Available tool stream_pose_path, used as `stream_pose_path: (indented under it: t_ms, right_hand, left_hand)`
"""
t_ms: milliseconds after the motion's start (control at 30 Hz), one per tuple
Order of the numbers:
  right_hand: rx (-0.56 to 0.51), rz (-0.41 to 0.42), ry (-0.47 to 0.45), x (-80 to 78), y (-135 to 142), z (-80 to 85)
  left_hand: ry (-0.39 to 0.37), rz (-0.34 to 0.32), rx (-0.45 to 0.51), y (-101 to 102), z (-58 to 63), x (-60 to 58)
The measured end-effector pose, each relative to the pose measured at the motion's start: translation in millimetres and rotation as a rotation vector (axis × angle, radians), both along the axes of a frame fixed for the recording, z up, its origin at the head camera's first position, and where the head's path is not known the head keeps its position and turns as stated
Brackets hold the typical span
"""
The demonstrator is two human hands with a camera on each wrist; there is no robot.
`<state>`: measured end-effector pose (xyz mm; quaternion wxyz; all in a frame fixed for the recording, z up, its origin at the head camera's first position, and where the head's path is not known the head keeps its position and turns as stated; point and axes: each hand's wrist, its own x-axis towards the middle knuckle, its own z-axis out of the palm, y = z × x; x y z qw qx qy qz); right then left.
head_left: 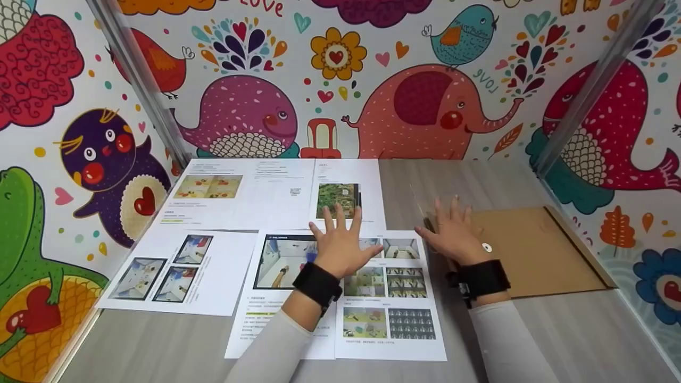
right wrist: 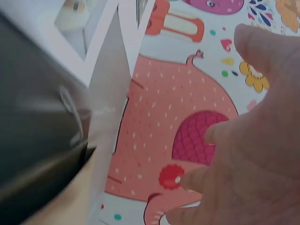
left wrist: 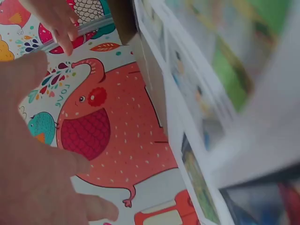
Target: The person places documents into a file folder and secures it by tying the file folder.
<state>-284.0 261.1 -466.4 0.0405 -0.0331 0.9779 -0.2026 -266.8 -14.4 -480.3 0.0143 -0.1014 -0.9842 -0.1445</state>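
My left hand (head_left: 340, 244), fingers spread, is over the printed sheets in the middle of the table, holding nothing. It overlaps a sheet with a large photo (head_left: 284, 260) and a neighbouring sheet with rows of small pictures (head_left: 412, 295). To its right, my right hand (head_left: 458, 236) has its fingers stretched out and also holds nothing. It overlaps the left edge of a flat brown cardboard piece (head_left: 537, 250). In the left wrist view, the left hand (left wrist: 42, 150) shows above the blurred sheets. The right wrist view has the right hand (right wrist: 248, 136) with fingers apart.
More printed sheets lie behind, one with a yellowish picture (head_left: 276, 202) and one with a green picture (head_left: 348, 170). Another with three photos (head_left: 223, 276) lies at the left. Cartoon-printed walls (head_left: 340, 117) enclose the grey table (head_left: 404, 367) at the back and both sides.
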Motion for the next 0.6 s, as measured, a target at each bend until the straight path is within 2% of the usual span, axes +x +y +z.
stream_pose_path:
  t_ms: [167,333,500,600]
  right_hand:
    - [0.000,-0.037,-0.047,-1.5,22.4,4.4]
    - [-0.015,-0.073,-0.088,-1.4,49.0,2.0]
    - [-0.019,-0.063,-0.134,-0.3,58.7,-5.9]
    - [-0.021,-0.065,-0.199,1.7,58.7,-10.1]
  left_hand:
    - [-0.048,-0.015,-0.018,36.8,8.5,0.2]
    - [-0.069,-0.052,-0.003,79.6,8.1,4.8]
    - [-0.059,-0.107,0.029,114.0,3.1,17.6]
    - [-0.033,-0.157,-0.001,130.8,-1.2,27.4]
